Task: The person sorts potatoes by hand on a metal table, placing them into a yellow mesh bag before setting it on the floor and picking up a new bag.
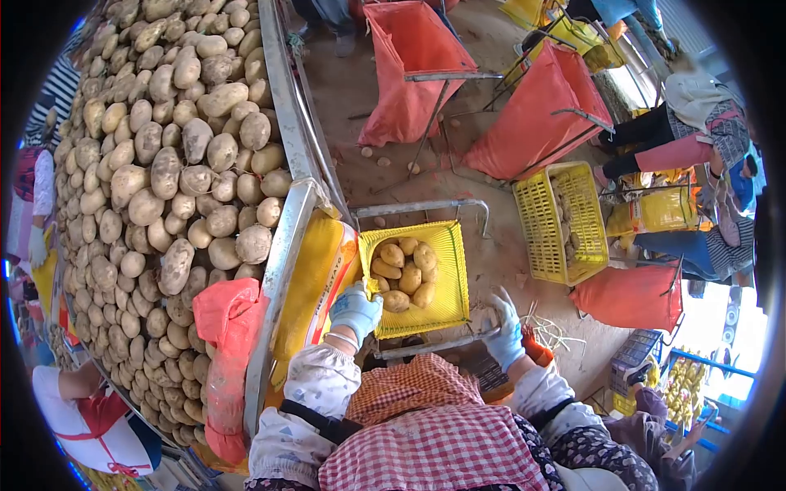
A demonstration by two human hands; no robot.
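A yellow bag hangs open on a metal frame in front of me, with several potatoes at its bottom. My left hand, in a pale blue glove, closes on the bag's left edge. To the right, my gloved right hand is beside the end of the frame's near bar, away from the bag; its fingers are apart and nothing shows in them. Left of the bag, a stack of yellow printed sacks leans against the metal edge of the potato table.
A large heap of potatoes fills the left, behind a metal rim. Red bags on frames stand ahead. A yellow crate is at the right. Co-workers are at both sides. A red cloth hangs over the rim.
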